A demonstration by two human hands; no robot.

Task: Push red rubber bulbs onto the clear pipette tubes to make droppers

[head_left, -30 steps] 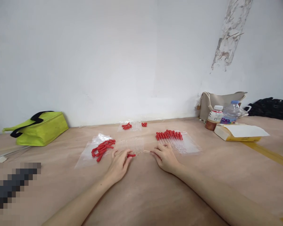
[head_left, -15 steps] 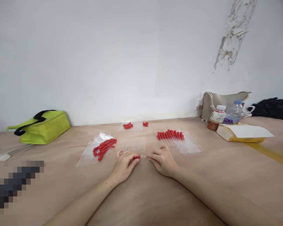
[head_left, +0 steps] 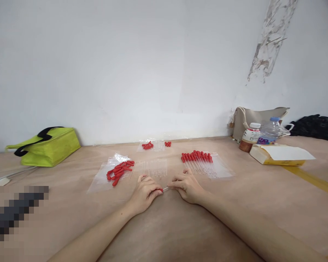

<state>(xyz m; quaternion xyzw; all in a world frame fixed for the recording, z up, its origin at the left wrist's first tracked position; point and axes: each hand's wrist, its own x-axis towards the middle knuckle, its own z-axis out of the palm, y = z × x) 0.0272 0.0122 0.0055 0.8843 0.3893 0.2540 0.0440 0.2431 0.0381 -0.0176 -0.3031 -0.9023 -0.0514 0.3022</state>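
My left hand (head_left: 145, 193) is closed on a red rubber bulb (head_left: 160, 190), most of it hidden by the fingers. A thin glass tube (head_left: 165, 189) runs from the bulb to my right hand (head_left: 187, 186), which pinches its other end. Behind my left hand lies a row of bare glass tubes (head_left: 154, 168). Several loose red bulbs (head_left: 119, 171) rest on a clear plastic bag to the left. Beyond my right hand, droppers with red bulbs (head_left: 197, 157) lie side by side on another clear plastic bag (head_left: 221, 168).
Near the wall lie more red bulbs (head_left: 147, 145) and tubes. A lime-green bag (head_left: 50, 147) stands at left. To the right are a brown drink bottle (head_left: 249, 137), a clear bottle (head_left: 270, 131), a yellow-and-white box (head_left: 281, 154) and a beige bag (head_left: 238, 123).
The bulb and tube have come slightly nearer to me, and the tube now slants up toward my right hand. Less of the bulb shows. Both hands keep their grip.
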